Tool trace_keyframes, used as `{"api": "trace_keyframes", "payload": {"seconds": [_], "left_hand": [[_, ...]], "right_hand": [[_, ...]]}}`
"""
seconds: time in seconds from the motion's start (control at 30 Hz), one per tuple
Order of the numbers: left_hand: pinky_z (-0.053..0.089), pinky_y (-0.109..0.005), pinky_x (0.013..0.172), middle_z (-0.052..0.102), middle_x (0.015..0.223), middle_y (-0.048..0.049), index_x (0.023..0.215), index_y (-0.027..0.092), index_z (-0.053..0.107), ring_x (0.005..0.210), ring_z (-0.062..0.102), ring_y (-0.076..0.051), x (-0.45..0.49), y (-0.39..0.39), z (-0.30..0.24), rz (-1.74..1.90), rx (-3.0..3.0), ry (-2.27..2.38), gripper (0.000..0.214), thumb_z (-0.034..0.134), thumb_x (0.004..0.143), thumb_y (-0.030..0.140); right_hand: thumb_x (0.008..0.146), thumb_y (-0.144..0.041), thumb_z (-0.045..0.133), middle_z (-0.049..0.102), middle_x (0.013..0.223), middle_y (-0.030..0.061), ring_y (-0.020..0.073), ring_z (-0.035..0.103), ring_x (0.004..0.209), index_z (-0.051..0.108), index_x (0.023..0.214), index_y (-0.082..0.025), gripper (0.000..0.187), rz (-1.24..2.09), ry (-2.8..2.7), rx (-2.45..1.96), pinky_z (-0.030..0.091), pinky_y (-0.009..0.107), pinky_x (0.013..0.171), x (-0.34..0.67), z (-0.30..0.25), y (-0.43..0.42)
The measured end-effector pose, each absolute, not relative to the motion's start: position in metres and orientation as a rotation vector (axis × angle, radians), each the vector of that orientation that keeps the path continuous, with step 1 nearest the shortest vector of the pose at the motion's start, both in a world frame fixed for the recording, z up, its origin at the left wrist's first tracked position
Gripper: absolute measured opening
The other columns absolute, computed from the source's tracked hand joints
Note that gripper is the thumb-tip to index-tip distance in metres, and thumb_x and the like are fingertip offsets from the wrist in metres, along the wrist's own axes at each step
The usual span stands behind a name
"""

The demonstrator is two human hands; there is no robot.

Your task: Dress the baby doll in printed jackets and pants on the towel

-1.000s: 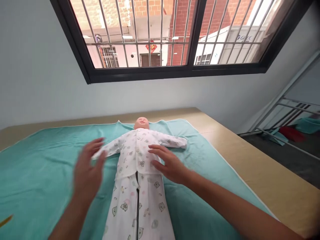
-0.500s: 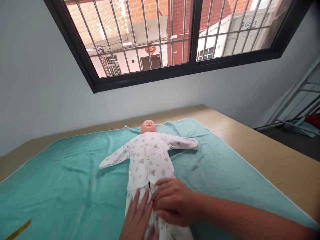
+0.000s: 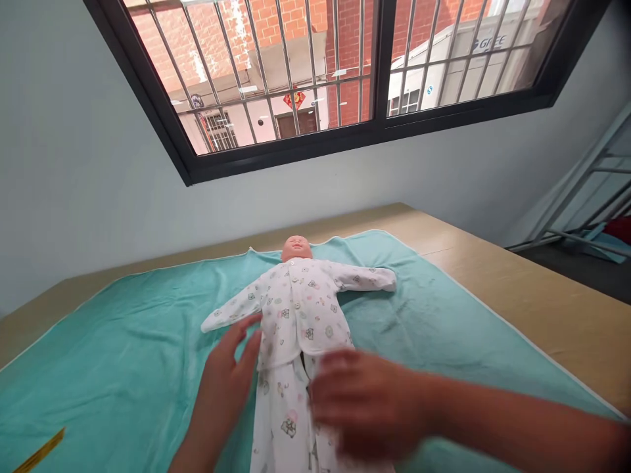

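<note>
A baby doll [image 3: 296,248] lies face up on a teal towel [image 3: 123,341], dressed in a white printed top [image 3: 300,309] and matching trousers [image 3: 283,414], sleeves spread out to both sides. My left hand [image 3: 227,374] lies flat with fingers stretched out, touching the doll's left side at the hem of the top. My right hand [image 3: 367,401] hovers over the trousers at the doll's hip; it is smeared by motion, so its fingers do not show clearly.
The towel covers a tan table [image 3: 517,295] set against a pale wall. A barred window [image 3: 335,72] is above. A yellow strip [image 3: 39,452] lies at the towel's lower left. A metal frame [image 3: 586,203] stands on the floor at the right.
Both hands moved from the doll's chest down to the trouser waist, then parted: the left slid out to the doll's side, the right shifted right over the hip. The view tilted slightly.
</note>
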State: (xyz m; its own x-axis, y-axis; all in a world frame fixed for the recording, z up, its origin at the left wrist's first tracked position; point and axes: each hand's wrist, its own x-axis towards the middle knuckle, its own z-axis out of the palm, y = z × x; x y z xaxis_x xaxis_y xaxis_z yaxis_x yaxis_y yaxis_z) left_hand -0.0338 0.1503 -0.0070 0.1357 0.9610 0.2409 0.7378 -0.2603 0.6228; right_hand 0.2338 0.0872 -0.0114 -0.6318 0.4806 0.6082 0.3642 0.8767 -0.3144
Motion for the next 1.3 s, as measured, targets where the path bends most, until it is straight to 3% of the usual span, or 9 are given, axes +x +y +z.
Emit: {"api": "trace_keyframes", "payload": {"seconds": [0.1,0.2,0.27,0.43,0.57,0.73,0.9,1.3], "left_hand": [[0.041,-0.043,0.111,0.053,0.145,-0.0087,0.138,0.020,0.053,0.134,0.049,-0.028,0.002,0.216,0.000,0.977,2.048,1.678,0.058,0.034,0.095,0.055],[0.028,-0.040,0.118,0.042,0.153,-0.0125,0.143,0.011,0.046,0.144,0.033,-0.025,0.016,0.269,-0.016,0.843,2.183,1.786,0.056,0.024,0.100,0.041],[0.028,-0.045,0.116,0.049,0.148,-0.0155,0.141,0.010,0.047,0.140,0.040,-0.028,0.008,0.288,-0.032,0.658,2.260,1.861,0.054,0.025,0.100,0.038],[0.037,-0.047,0.107,0.056,0.139,-0.0170,0.142,0.011,0.047,0.129,0.050,-0.031,-0.050,0.287,-0.062,0.457,2.409,2.013,0.061,0.018,0.101,0.045],[0.037,-0.043,0.109,0.053,0.143,-0.0153,0.142,0.009,0.047,0.131,0.050,-0.030,-0.097,0.276,-0.072,0.457,2.294,2.014,0.068,0.013,0.100,0.050],[0.028,-0.043,0.117,0.045,0.151,-0.0113,0.147,0.010,0.042,0.141,0.039,-0.026,-0.131,0.267,-0.080,0.403,2.324,1.871,0.068,0.015,0.099,0.051],[0.020,-0.046,0.121,0.032,0.158,-0.0100,0.153,0.011,0.031,0.146,0.029,-0.026,-0.175,0.273,-0.094,0.328,2.300,1.859,0.071,0.019,0.097,0.054],[0.014,-0.058,0.119,0.019,0.163,-0.0042,0.155,0.022,0.027,0.150,0.017,-0.027,-0.222,0.316,-0.098,0.102,2.318,2.058,0.067,0.015,0.097,0.054]], "right_hand": [[0.101,-0.034,0.041,0.067,0.120,0.0090,0.0223,0.060,0.115,0.059,0.123,-0.020,0.032,0.143,-2.179,-0.818,0.046,0.040,0.101,0.247,-0.007,0.156],[0.102,-0.035,0.037,0.061,0.130,0.0135,0.0264,0.053,0.123,0.055,0.126,-0.017,0.035,-0.046,-2.021,-1.302,0.040,0.044,0.105,0.258,-0.024,0.221],[0.103,-0.037,0.034,0.061,0.129,0.0148,0.0284,0.053,0.123,0.055,0.124,-0.016,0.037,-0.140,-1.996,-1.582,0.036,0.048,0.107,0.269,-0.039,0.247],[0.103,-0.051,0.030,0.068,0.115,0.0141,0.0298,0.060,0.111,0.054,0.126,-0.015,0.049,-0.261,-2.142,-1.811,0.038,0.048,0.102,0.320,-0.065,0.242],[0.103,-0.051,0.028,0.060,0.133,0.0150,0.0293,0.054,0.123,0.051,0.132,-0.016,0.051,-0.244,-2.193,-1.836,0.038,0.046,0.104,0.365,-0.076,0.219],[0.101,-0.054,0.023,0.042,0.152,0.0118,0.0287,0.039,0.139,0.031,0.152,-0.021,0.062,-0.057,-2.198,-1.940,0.030,0.052,0.114,0.403,-0.081,0.199],[0.099,-0.059,0.018,0.031,0.158,0.0038,0.0254,0.026,0.147,0.035,0.151,-0.026,0.064,0.072,-2.169,-2.035,0.024,0.052,0.118,0.432,-0.083,0.187],[0.098,-0.060,0.017,0.031,0.158,0.0035,0.0247,0.027,0.147,0.036,0.150,-0.022,0.068,-0.001,-1.929,-2.270,0.029,0.050,0.119,0.478,-0.098,0.210]]}}
